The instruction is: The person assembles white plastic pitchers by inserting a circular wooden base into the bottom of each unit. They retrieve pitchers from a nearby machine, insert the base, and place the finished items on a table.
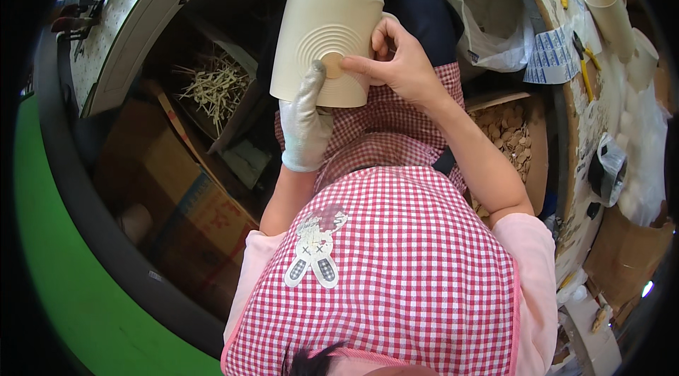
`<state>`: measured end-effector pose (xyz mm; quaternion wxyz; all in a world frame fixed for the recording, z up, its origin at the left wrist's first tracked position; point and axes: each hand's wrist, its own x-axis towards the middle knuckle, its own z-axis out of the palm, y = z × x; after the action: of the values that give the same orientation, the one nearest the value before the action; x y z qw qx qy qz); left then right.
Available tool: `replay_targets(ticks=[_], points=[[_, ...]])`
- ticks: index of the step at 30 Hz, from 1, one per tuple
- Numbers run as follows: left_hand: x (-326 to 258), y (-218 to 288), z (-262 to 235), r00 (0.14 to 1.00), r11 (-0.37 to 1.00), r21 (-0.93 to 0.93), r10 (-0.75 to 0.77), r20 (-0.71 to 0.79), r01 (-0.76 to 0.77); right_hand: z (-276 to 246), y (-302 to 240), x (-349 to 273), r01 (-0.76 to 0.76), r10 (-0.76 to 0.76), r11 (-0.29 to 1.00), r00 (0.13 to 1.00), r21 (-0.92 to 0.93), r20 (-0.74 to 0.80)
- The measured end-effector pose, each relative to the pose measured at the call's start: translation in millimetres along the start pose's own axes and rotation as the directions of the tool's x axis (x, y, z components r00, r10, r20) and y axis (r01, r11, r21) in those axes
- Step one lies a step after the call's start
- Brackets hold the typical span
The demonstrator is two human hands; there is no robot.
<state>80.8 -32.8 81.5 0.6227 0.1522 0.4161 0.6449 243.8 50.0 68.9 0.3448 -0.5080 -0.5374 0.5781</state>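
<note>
- One cream plastic jug shell (329,4), held before the checked apron (396,234); likely light, stiff, slick
- Gloved left hand (305,121) grasping its lower wall, probably the best hold
- Right hand (407,65): thumb at tan disc (332,63), grip unclear

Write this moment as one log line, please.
Left hand: gloved, holding cream jug | Right hand: bare, thumb at tan disc on jug's ringed side | Nearby: cardboard box of tan pieces
</note>
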Motion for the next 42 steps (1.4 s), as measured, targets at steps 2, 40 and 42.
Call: replay_targets(ticks=[2, 40, 42], points=[[-1, -5, 4, 0.999, 0.995, 0.083, 0.047, 0.002, -0.047, -4, 2, -1, 0.085, -0.085, 0.996, 0.996, -0.027, -0.003], [12, 30, 27, 0.991, 0.988, 0.084, -0.130, -0.043, 0.133, -111, -80, 7, -0.136, 0.097, 0.988, 0.921, 0.077, 0.379], [11, 31, 29, 0.989, 0.985, 0.097, -0.133, -0.069, 0.139, -63, -77, -12, -0.016, 0.081, 0.985, 0.920, -0.170, 0.384]])
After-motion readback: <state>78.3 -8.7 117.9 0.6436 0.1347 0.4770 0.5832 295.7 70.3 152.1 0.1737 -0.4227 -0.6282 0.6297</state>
